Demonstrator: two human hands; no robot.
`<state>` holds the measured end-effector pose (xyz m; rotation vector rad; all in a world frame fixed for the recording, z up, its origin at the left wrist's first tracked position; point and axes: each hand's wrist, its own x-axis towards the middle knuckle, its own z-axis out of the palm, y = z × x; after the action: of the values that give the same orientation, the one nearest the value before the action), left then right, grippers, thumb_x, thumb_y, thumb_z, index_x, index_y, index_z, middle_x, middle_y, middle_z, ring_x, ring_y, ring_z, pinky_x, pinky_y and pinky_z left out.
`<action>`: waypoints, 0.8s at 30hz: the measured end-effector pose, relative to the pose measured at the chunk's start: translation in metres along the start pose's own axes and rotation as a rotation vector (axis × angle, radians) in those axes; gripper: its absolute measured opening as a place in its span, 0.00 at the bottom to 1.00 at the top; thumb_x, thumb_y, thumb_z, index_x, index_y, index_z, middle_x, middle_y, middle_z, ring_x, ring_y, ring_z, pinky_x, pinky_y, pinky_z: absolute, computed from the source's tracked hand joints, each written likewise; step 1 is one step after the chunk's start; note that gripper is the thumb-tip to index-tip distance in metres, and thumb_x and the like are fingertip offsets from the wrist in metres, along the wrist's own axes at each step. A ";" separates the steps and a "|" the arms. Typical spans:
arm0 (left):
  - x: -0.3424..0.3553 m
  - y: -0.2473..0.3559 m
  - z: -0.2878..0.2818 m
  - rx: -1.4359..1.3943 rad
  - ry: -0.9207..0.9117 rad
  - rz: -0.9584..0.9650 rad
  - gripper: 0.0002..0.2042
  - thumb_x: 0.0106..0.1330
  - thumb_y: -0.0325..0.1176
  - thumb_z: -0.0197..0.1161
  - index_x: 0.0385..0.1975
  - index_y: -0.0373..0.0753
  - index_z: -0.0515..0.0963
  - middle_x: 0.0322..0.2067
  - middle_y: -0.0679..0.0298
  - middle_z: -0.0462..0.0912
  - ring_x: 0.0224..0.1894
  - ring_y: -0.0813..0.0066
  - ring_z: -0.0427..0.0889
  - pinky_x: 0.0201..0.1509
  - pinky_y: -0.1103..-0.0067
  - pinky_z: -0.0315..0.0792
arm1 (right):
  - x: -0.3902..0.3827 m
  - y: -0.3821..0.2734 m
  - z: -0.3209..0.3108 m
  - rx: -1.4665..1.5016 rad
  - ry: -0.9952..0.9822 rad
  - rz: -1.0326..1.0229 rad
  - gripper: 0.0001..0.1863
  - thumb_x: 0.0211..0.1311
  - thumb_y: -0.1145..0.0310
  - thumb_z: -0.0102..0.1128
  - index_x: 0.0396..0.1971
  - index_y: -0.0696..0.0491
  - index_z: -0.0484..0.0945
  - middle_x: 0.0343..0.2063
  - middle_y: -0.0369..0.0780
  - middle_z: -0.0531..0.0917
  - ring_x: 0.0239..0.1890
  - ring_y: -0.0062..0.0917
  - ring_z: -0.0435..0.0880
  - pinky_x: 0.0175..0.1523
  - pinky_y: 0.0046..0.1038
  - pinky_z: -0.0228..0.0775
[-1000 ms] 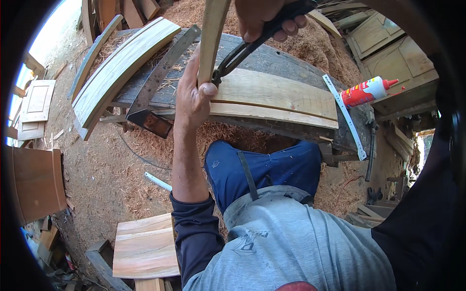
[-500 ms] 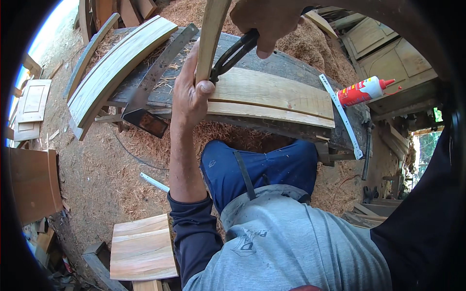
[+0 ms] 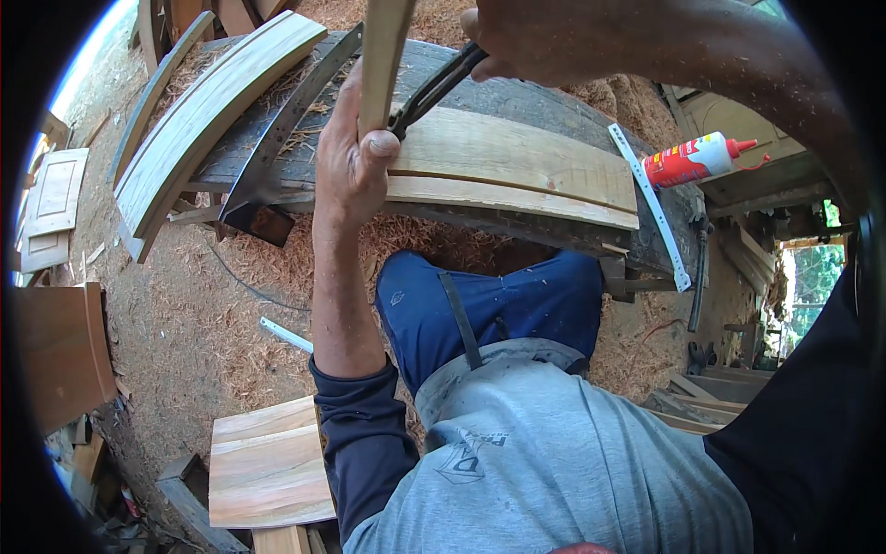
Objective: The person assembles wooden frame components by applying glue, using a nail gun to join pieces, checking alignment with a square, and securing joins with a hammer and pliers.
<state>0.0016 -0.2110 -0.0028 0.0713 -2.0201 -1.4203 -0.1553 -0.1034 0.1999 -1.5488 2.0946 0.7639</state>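
Note:
My left hand [image 3: 349,171] is wrapped round the lower end of a narrow wooden strip [image 3: 384,55], thumb pressed near its end. The strip stands up past the top of the view, so its far end is hidden. From the right, my right hand [image 3: 544,42] grips the handles of dark metal pliers [image 3: 436,90]. Their jaws meet the strip's edge just above my left thumb; what they bite on is too small to tell. Behind and below lies a flat pale board [image 3: 517,162] with a groove along its near side, on the dark workbench [image 3: 554,106].
On the bench's left are a handsaw [image 3: 277,134] and a thick curved wooden piece [image 3: 217,111]. To the right lie a white perforated metal strip [image 3: 651,208] and a red-and-white glue bottle [image 3: 688,162]. Wood shavings cover the floor; a wooden panel [image 3: 268,462] stands at lower left.
My hands, the wooden strip and the pliers have shifted slightly left and up in view. The right wrist has dropped, showing more forearm. Both grips stay the same.

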 end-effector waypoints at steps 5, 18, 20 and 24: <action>-0.001 -0.004 0.006 0.004 0.010 0.031 0.52 0.58 0.81 0.37 0.61 0.33 0.68 0.46 0.50 0.78 0.47 0.58 0.79 0.49 0.65 0.72 | -0.011 0.004 0.024 -0.086 0.096 0.053 0.24 0.68 0.53 0.47 0.37 0.62 0.79 0.26 0.53 0.84 0.34 0.45 0.87 0.40 0.44 0.80; -0.014 -0.030 0.012 0.268 0.057 0.088 0.49 0.67 0.72 0.19 0.51 0.26 0.70 0.48 0.49 0.76 0.51 0.60 0.74 0.58 0.70 0.65 | -0.032 0.010 0.055 -0.235 0.239 0.096 0.27 0.71 0.49 0.47 0.35 0.61 0.81 0.26 0.51 0.85 0.34 0.44 0.87 0.41 0.44 0.79; -0.003 -0.039 0.024 0.197 0.170 0.203 0.47 0.67 0.72 0.20 0.49 0.29 0.73 0.45 0.50 0.77 0.48 0.57 0.75 0.55 0.66 0.66 | -0.037 0.009 0.063 -0.239 0.248 0.116 0.27 0.71 0.49 0.46 0.35 0.61 0.81 0.26 0.51 0.85 0.34 0.44 0.86 0.41 0.44 0.79; -0.010 -0.029 0.009 0.255 0.051 0.245 0.45 0.68 0.71 0.22 0.46 0.33 0.76 0.41 0.49 0.79 0.44 0.49 0.78 0.50 0.60 0.69 | -0.030 0.014 0.102 -0.054 0.175 0.228 0.29 0.70 0.46 0.48 0.38 0.62 0.80 0.29 0.57 0.84 0.38 0.49 0.86 0.43 0.46 0.77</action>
<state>-0.0044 -0.2113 -0.0344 -0.0295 -2.0777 -0.9982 -0.1584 -0.0122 0.1431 -1.4672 2.4290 0.7930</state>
